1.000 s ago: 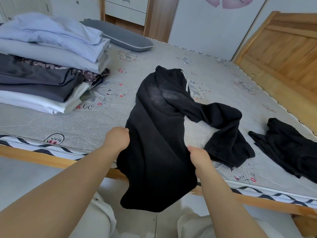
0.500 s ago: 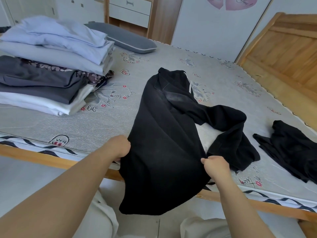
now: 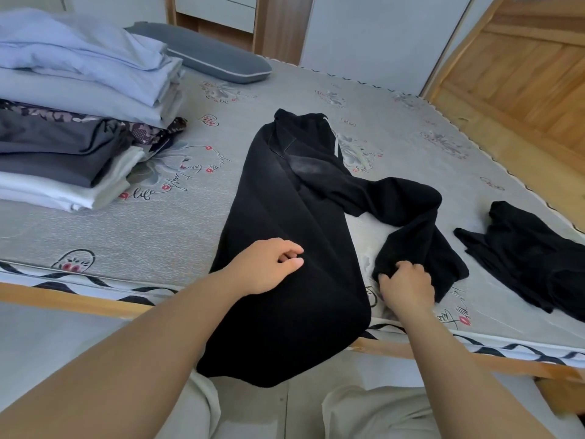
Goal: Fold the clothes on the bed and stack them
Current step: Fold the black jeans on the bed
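Black trousers (image 3: 285,217) lie lengthwise on the bed, waistband far from me, one leg hanging over the near edge. The other leg bends off to the right and doubles back toward me. My left hand (image 3: 269,267) hovers over or rests on the near leg with fingers loosely curled, holding nothing. My right hand (image 3: 406,285) grips the hem end of the bent leg. A stack of folded clothes (image 3: 79,106) in pale blue, grey and white sits at the left of the bed.
A second crumpled black garment (image 3: 531,258) lies at the right on the mattress (image 3: 395,128). A grey pillow (image 3: 205,52) lies at the far side. The wooden headboard (image 3: 522,74) rises at the right, the bed's wooden rail (image 3: 79,304) runs along the near edge.
Both hands let go of the near trouser leg. My left hand moved onto the top of it. My right hand shifted right and took hold of the other leg's end.
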